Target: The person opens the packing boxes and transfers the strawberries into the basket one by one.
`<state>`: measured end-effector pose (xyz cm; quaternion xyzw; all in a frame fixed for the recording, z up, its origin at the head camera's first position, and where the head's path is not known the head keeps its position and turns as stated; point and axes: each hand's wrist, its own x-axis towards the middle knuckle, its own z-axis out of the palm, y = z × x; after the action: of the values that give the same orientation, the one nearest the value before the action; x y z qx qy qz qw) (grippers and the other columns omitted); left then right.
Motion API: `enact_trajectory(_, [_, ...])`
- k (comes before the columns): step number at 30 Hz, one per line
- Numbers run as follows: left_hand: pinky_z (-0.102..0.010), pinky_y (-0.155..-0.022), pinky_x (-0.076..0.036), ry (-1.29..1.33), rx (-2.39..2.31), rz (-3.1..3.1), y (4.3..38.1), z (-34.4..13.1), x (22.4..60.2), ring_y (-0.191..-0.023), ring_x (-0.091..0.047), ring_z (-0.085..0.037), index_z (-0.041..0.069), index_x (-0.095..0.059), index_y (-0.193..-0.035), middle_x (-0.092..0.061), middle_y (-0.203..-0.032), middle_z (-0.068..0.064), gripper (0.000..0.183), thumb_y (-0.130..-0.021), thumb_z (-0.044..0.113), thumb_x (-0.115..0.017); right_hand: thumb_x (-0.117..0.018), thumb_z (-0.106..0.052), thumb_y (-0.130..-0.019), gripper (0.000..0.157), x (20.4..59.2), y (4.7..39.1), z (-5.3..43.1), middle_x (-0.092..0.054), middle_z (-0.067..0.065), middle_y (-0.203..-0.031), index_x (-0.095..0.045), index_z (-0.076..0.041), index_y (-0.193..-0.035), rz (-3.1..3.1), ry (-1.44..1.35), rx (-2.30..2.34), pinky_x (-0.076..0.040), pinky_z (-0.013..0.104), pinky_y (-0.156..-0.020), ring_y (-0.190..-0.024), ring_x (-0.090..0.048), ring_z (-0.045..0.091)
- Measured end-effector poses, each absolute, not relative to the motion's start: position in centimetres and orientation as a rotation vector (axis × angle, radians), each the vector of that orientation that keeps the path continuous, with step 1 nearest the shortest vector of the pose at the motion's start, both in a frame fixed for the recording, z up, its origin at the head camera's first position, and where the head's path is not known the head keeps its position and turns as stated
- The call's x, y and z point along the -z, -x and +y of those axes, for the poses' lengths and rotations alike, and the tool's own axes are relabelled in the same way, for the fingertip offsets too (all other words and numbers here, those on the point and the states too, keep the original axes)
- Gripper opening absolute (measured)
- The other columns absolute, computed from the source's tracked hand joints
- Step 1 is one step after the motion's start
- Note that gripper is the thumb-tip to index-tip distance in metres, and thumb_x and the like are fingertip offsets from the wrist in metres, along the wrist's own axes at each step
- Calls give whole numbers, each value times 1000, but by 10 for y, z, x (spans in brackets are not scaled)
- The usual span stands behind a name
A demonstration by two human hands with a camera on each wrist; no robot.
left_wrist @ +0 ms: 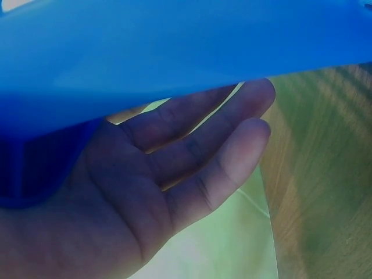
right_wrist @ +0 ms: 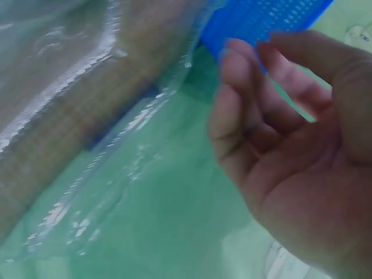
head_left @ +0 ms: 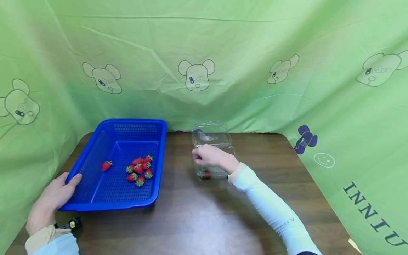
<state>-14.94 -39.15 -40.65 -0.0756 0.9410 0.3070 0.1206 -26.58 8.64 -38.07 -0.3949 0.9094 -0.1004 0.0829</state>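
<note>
My left hand [head_left: 55, 193] grips the near left corner of a blue plastic basket [head_left: 79, 166], thumb over the rim. In the left wrist view its fingers [left_wrist: 203, 163] reach out beneath the blue wall. Several strawberries [head_left: 138, 168] cluster at the basket's right side, and a single strawberry [head_left: 106, 165] lies apart on the left. Over a clear plastic clamshell box [head_left: 227, 171] hovers my right hand [head_left: 210, 156], its fingers [right_wrist: 232, 116] loosely bent and nothing between them. A red strawberry [head_left: 206, 174] shows in the box's near left corner. The hand hides part of the box.
The box's clear lid [head_left: 211, 131] stands raised at the back, close to the green curtain [head_left: 197, 42]. This printed curtain surrounds the back and sides of the brown wooden table [head_left: 191, 219]. The basket takes up the table's left part.
</note>
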Motion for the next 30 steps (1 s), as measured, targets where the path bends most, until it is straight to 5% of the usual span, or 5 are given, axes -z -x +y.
enact_trajectory(12, [-35,-69,-40,222,-867,2774,149,-394,409,-90,-58,-37,-16,-33,-132,-56,-109,-35,70,-105,47,-22,-77,-15,-81,15,401,271,107,-64,-3,-76,-71,-15,-95,2589,893,165,-48,30,-67,-69,-57,12])
enact_trajectory(19, [-46,-75,-45,206,-868,2781,152,-392,410,-93,-58,-40,-19,-32,-132,-53,-113,-39,72,-105,47,-22,-78,-19,-82,12,409,277,113,-67,-4,-79,-71,-19,-91,2559,866,171,-50,29,-71,-73,-59,10])
enact_trajectory(30, [-41,-74,-43,221,-874,2760,150,-391,408,-93,-57,-39,-18,-31,-134,-54,-112,-36,73,-105,49,-22,-76,-15,-81,17,416,284,112,-72,-2,-91,-76,-18,-98,2491,945,191,-52,29,-80,-85,-64,12])
